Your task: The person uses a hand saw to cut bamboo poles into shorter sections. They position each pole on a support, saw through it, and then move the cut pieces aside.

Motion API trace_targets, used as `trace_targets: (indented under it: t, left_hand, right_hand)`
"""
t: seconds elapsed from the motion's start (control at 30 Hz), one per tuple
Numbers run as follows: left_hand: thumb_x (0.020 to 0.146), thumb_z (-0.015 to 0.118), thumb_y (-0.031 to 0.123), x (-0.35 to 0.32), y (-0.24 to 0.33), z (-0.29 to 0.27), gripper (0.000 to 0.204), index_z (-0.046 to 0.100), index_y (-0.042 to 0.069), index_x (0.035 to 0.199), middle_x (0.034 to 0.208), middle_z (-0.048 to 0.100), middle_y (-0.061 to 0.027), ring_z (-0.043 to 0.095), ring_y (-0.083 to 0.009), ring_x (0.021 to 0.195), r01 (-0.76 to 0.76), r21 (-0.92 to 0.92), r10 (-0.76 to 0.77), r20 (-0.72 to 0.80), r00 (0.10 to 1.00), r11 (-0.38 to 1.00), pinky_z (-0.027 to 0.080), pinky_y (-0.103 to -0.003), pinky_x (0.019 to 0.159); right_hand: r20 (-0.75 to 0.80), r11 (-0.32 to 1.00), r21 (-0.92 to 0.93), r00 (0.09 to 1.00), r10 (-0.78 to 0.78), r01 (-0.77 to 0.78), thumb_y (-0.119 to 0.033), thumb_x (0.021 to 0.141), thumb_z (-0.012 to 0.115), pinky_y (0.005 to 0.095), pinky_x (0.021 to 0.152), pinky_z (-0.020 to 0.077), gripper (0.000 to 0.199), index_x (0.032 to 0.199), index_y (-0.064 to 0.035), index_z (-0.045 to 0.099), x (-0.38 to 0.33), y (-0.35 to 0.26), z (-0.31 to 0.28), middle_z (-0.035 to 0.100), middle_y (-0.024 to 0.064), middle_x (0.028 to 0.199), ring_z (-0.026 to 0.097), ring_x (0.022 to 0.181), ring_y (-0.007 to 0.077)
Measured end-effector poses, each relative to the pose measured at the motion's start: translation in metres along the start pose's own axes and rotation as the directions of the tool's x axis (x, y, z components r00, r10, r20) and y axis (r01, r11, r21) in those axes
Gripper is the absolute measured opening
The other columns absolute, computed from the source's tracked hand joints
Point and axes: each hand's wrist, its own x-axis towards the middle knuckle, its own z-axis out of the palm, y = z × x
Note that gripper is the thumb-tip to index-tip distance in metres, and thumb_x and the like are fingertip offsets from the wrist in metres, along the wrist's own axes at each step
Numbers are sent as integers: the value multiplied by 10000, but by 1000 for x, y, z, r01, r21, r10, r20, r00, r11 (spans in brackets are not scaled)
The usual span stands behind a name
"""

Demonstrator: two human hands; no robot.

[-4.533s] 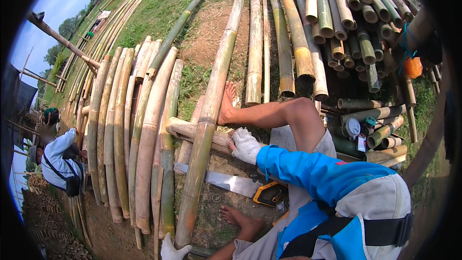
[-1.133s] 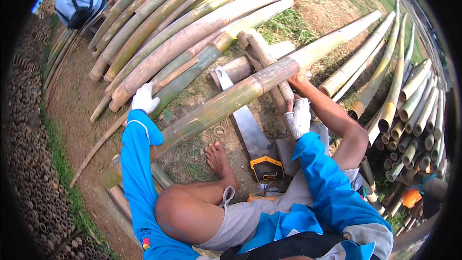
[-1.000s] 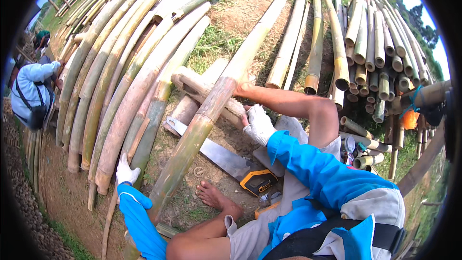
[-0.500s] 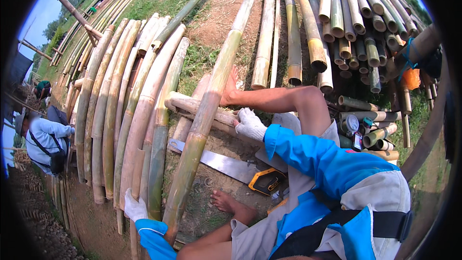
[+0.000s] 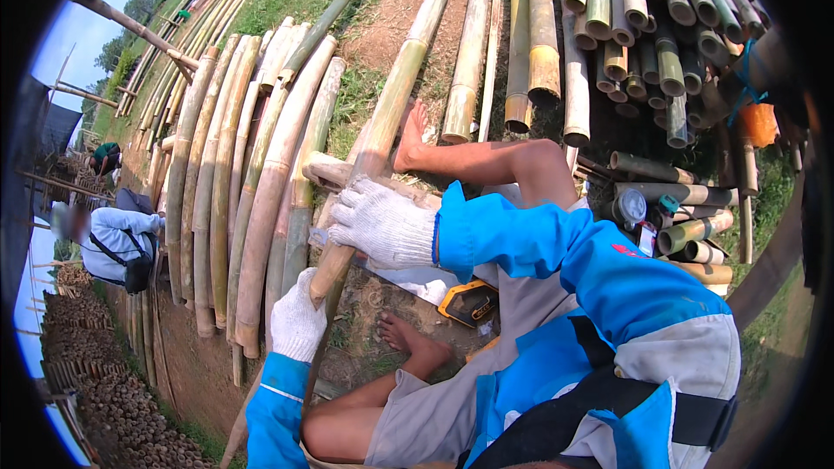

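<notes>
A long bamboo pole [image 5: 401, 78] slants across in front of me, resting over a short bamboo crosspiece [image 5: 323, 170]. My right hand [image 5: 382, 224], in a white knit glove, lies over the pole with its fingers curled round it. Lower down, my left hand [image 5: 298, 317], also gloved, is closed round a thinner bamboo stick [image 5: 330, 269]. The upper end of that stick is against the pole, just below my right hand; its lower part [image 5: 239, 426] shows beyond my left sleeve. A handsaw [image 5: 467, 302] with a yellow and black handle lies on the ground, its blade partly hidden by my right hand.
Upright bamboo poles [image 5: 261, 234] lean in a row at left. Cut bamboo [image 5: 669, 69] is stacked at far right, above shorter pieces and a round-lidded container [image 5: 631, 207]. A person in a light blue top [image 5: 120, 243] is beyond the row. My bare feet [image 5: 415, 352] flank the saw.
My left hand has brought the thin stick up and rightward from the upright row to the pole. My right hand has moved left from the crosspiece onto the pole.
</notes>
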Motion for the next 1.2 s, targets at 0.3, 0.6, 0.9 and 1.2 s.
trace_targets:
  t: [0.3, 0.6, 0.9, 1.2]
  left_hand:
    - [984, 742, 212, -32, 79, -51, 344, 690, 150, 1318, 836, 723, -134, 779, -360, 761, -416, 231, 327, 342, 881, 880, 616, -489, 658]
    - [962, 725, 211, -29, 136, -77, 437, 641, 102, 1377, 818, 681, -52, 759, -257, 729, -516, 482, 365, 376, 852, 708, 563, -431, 625]
    - [1023, 709, 240, 19, 170, -94, 463, 655, 58, 1446, 1296, 670, -194, 660, -367, 1319, -647, 598, 850, -118, 513, 473, 490, -551, 1196]
    - [1041, 801, 348, 106, 211, -20, 685, 520, 24, 1574, 1353, 693, -173, 719, -259, 1201, 40, -995, 217, 59, 974, 91, 592, -416, 988]
  right_hand:
    - [576, 563, 695, 814, -66, -446, -325, 948, 827, 536, 969, 563, 550, 1412, -120, 614, -141, 0, -10, 689, 202, 1286, 712, 1182, 430]
    - [409, 296, 852, 902, 137, -431, -145, 804, 782, 460, 953, 564, 698, 1475, -103, 591, -192, -67, 83, 697, 174, 1185, 703, 1131, 365]
    - [-138, 689, 700, 911, 388, -187, -249, 982, 843, 423, 988, 570, 600, 1481, -65, 566, -153, -75, 42, 715, 154, 1218, 712, 1113, 327]
    - [-163, 327, 924, 573, 803, -196, -109, 972, 805, 422, 1061, 551, 725, 1558, 13, 397, -105, -44, 38, 651, 211, 1363, 668, 1241, 292]
